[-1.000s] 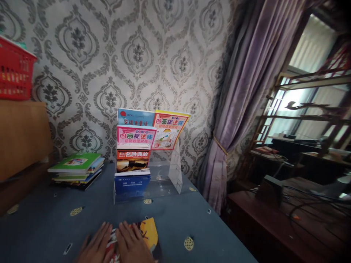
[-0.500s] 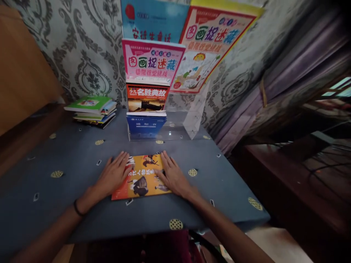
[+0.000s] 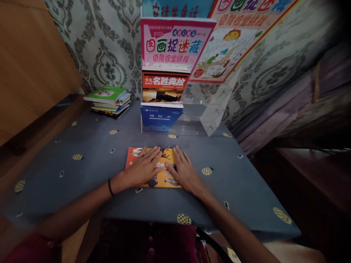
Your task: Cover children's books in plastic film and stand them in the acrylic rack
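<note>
An orange and yellow picture book (image 3: pixel 132 157) lies on the table, its cover partly hidden by both hands. My left hand (image 3: pixel 146 166) rests across the middle of the cover with fingers stretched out, a black band round its wrist. At the book's right edge lies my right hand (image 3: pixel 185 170), flat, its fingers extended and its thumb reaching over the cover. Behind the book stands a clear tiered rack (image 3: pixel 215 117). It holds a blue booklet (image 3: pixel 159 118) in front, then a red-topped book (image 3: pixel 166 86), a pink book (image 3: pixel 175 45) and larger books higher up.
A stack of books (image 3: pixel 105 94) with a green one on top sits at the back left. The grey patterned cloth (image 3: pixel 90 186) covers the table. A wooden panel (image 3: pixel 35 65) stands at left, a curtain (image 3: pixel 285 106) hangs at right.
My left hand has slid right from the book's left side onto the middle of its cover. My right hand remains at the right edge. The camera view has shifted.
</note>
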The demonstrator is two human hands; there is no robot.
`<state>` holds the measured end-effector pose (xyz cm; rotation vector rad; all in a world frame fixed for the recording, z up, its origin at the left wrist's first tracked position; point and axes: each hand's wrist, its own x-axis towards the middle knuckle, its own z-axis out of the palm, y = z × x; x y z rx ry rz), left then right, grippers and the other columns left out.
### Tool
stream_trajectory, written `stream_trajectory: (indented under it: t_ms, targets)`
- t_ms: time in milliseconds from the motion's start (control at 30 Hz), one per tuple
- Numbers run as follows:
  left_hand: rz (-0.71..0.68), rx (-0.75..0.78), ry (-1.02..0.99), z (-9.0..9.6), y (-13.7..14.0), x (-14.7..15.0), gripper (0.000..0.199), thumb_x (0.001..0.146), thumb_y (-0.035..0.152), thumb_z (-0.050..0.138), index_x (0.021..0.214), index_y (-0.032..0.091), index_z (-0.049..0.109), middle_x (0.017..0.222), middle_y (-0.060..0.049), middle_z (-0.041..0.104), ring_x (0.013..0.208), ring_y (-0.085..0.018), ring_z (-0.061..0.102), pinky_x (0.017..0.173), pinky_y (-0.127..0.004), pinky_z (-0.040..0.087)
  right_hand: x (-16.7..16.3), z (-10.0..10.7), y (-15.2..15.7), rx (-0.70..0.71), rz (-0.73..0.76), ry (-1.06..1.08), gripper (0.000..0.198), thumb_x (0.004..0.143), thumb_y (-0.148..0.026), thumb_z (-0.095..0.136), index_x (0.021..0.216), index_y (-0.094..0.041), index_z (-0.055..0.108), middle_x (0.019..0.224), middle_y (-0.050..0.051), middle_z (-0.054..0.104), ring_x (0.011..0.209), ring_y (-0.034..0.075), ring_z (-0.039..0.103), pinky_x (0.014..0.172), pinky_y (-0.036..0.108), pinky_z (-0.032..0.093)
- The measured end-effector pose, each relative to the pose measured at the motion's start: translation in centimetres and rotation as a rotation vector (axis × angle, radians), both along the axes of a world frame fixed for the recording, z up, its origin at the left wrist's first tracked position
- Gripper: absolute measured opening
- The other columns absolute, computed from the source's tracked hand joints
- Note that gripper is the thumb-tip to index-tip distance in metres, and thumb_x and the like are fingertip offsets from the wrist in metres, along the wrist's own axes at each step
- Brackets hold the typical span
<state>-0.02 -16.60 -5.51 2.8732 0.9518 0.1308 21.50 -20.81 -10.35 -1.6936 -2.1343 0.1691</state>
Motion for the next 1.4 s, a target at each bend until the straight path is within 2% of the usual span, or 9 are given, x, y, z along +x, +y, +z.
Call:
stream_trajectory:
  t_ms: [267, 433, 567, 733, 867, 1000, 1100, 1233, 1400]
  targets:
    - [0.276, -0.04, -0.034, -1.0, 1.1, -6.7, 0.069, 0.103, 0.057, 0.025, 0.157, 0.014, 0.028, 0.163, -0.018, 0.029, 0.153, -0.031, 0.024, 0.121, -0.055, 0.025, 0.0, 0.7, 0.0, -0.031, -0.019, -0.031, 0.08, 0.101, -0.063, 0.027, 0.16, -0.008, 0.021, 0.163, 0.02, 0.028, 0.151, 0.031, 0.027, 0.12, 0.051, 0.03]
    - [0.121, -0.117, -0.02, -0.8, -1.0, -10.4, 0.099, 0.091, 0.075, 0.042, 0.161, 0.024, -0.005, 0.168, -0.014, 0.008, 0.155, -0.035, 0.009, 0.121, -0.058, 0.022, 0.0, 0.9, 0.2, -0.041, -0.009, -0.052, 0.08, 0.1, -0.061, 0.031, 0.16, -0.01, 0.021, 0.162, 0.019, 0.031, 0.149, 0.033, 0.032, 0.119, 0.051, 0.032]
    - [0.022, -0.091, -0.024, -0.7, -1.7, -11.7, 0.102, 0.09, 0.072, 0.048, 0.16, 0.028, -0.012, 0.169, -0.014, 0.007, 0.155, -0.034, 0.01, 0.121, -0.058, 0.022, 0.4, 1.2, 0.2, -0.002, -0.005, -0.027, 0.073, 0.1, -0.06, 0.032, 0.157, -0.014, 0.031, 0.156, 0.018, 0.043, 0.141, 0.034, 0.042, 0.115, 0.053, 0.036]
    - [-0.014, -0.01, -0.086, -0.7, 0.5, -11.5, 0.063, 0.101, 0.054, 0.041, 0.158, 0.033, 0.024, 0.162, -0.009, 0.035, 0.15, -0.03, 0.03, 0.116, -0.056, 0.033, 1.0, 2.4, -2.2, 0.107, -0.047, -0.028, 0.062, 0.099, -0.059, 0.042, 0.14, -0.014, 0.052, 0.126, 0.019, 0.062, 0.113, 0.035, 0.058, 0.098, 0.054, 0.048]
    - [0.046, 0.102, -0.123, -0.2, 1.7, -9.5, 0.036, 0.104, 0.033, 0.041, 0.136, 0.027, 0.057, 0.137, -0.01, 0.06, 0.127, -0.029, 0.053, 0.099, -0.049, 0.05, 0.6, 3.0, -6.3, 0.206, -0.104, -0.075, 0.047, 0.099, -0.055, 0.045, 0.116, -0.014, 0.061, 0.102, 0.016, 0.065, 0.093, 0.032, 0.06, 0.085, 0.049, 0.052]
    - [0.043, 0.185, -0.101, 0.2, 1.5, -7.0, 0.036, 0.1, 0.014, 0.038, 0.128, 0.02, 0.061, 0.118, -0.011, 0.063, 0.104, -0.025, 0.058, 0.09, -0.043, 0.054, -0.2, 3.5, -10.1, 0.182, -0.063, -0.028, 0.03, 0.103, -0.041, 0.043, 0.104, -0.017, 0.061, 0.091, 0.012, 0.066, 0.085, 0.027, 0.062, 0.073, 0.041, 0.055]
    - [0.056, 0.206, -0.134, 0.3, 0.8, -5.8, 0.032, 0.1, 0.017, 0.04, 0.122, 0.018, 0.062, 0.113, -0.011, 0.063, 0.1, -0.024, 0.058, 0.087, -0.04, 0.055, -0.4, 4.6, -10.7, 0.147, -0.043, 0.029, 0.028, 0.104, -0.037, 0.042, 0.095, -0.019, 0.062, 0.087, 0.009, 0.067, 0.08, 0.025, 0.064, 0.069, 0.039, 0.055]
    - [0.124, 0.224, -0.162, 0.0, -0.4, -5.3, 0.03, 0.103, 0.031, 0.042, 0.122, 0.018, 0.061, 0.114, -0.012, 0.063, 0.106, -0.027, 0.058, 0.081, -0.04, 0.058, -2.0, 7.0, -7.6, 0.092, 0.058, 0.134, 0.036, 0.105, -0.038, 0.038, 0.116, -0.017, 0.065, 0.114, 0.014, 0.07, 0.104, 0.028, 0.065, 0.092, 0.047, 0.054]
    - [0.124, 0.212, -0.214, -1.7, -1.1, -6.0, 0.033, 0.102, 0.029, 0.039, 0.128, 0.019, 0.057, 0.125, -0.013, 0.061, 0.117, -0.029, 0.056, 0.092, -0.046, 0.057, -8.2, 8.8, -0.9, -0.186, 0.387, 0.202, 0.071, 0.102, -0.058, 0.036, 0.15, -0.006, 0.041, 0.159, 0.021, 0.036, 0.149, 0.031, 0.032, 0.119, 0.05, 0.034]
